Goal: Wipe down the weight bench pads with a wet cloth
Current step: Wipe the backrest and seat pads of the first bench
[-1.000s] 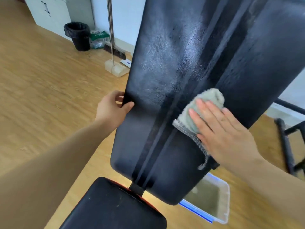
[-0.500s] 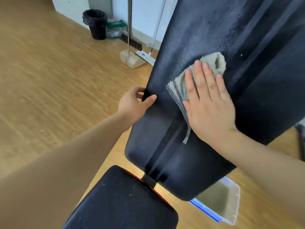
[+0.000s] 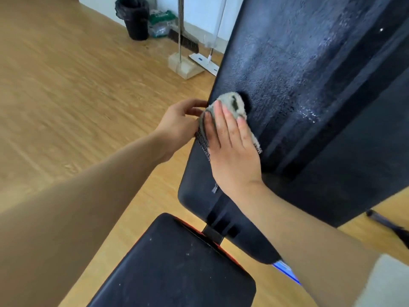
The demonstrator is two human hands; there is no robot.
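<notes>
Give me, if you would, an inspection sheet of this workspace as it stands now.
Surface: back pad, black and raised at a slope, with wet streaks on its upper part.
Job's things: cloth, bunched near the back pad's left edge; seat pad carries pale specks.
Clutter: bin, green bag, brush, dustpan and flat mop by the wall; blue container edge under the back pad.
Hands: right hand presses the cloth with flat fingers; left hand grips the back pad's left edge.
Cables: nothing seen.
Surroundings: wood floor, white wall.
</notes>
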